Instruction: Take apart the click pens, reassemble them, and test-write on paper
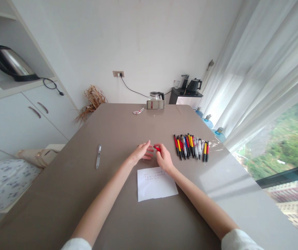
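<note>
Both my hands meet over the table just beyond a white sheet of paper [155,184] with small red marks near its top. My right hand [163,158] is closed, pinching a red pen [157,148] at its near end. My left hand [143,151] has its fingertips on the same pen from the left, fingers loosely curled. To the right lies a row of several pens [192,147] in red, yellow, black and clear. A single clear pen [98,156] lies alone at the left.
The brown table [112,208] runs back to a phone on a stand [155,104], a glass kettle [156,95] and a small wrapper [138,111]. Cabinets with a kettle [8,64] stand left; curtains and a window are right.
</note>
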The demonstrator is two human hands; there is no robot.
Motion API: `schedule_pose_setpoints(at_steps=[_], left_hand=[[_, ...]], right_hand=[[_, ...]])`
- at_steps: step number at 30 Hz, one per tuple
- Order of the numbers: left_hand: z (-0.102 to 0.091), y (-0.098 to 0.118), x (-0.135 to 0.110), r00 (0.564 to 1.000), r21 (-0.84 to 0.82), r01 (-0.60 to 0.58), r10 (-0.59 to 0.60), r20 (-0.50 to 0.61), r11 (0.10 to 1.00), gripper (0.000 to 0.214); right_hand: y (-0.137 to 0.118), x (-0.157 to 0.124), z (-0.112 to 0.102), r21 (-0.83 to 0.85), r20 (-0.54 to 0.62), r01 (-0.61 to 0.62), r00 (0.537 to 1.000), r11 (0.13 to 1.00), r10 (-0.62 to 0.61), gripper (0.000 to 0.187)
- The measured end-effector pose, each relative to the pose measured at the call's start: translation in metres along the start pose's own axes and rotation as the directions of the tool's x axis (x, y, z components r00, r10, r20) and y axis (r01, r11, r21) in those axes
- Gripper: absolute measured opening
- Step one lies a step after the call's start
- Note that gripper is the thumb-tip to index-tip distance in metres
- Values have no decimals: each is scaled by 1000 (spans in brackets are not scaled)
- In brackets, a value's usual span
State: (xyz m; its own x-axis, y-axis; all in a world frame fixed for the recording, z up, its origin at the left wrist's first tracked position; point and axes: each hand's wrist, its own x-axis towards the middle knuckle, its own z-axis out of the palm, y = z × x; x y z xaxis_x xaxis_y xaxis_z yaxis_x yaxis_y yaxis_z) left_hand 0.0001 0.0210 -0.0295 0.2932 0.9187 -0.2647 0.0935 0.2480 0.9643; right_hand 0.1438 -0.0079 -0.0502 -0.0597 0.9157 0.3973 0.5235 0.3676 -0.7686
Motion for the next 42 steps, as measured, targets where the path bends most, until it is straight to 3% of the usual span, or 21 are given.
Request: schedule_pose_setpoints(at_steps=[5,12,20,33,42], left_hand=[[1,5,-5,999,-25,-41,42,21,999,48],[-4,0,-1,989,32,-148,148,2,989,30],[-2,-9,6,966,103,-234,243,-84,967,30],[8,-8,3,964,-12,-233,229,-138,972,31],[5,-7,4,968,-43,-222,215,-126,974,31]], right_hand=[[-2,-4,3,-183,41,-84,995,979,93,29],[5,-2,4,-282,123,40,992,959,-5,24],[9,-1,6,-181,97,115,990,977,-99,26],[2,-1,1,-173,50,15,999,985,-7,32],[12,1,8,96,27,-11,1000,995,9,31]])
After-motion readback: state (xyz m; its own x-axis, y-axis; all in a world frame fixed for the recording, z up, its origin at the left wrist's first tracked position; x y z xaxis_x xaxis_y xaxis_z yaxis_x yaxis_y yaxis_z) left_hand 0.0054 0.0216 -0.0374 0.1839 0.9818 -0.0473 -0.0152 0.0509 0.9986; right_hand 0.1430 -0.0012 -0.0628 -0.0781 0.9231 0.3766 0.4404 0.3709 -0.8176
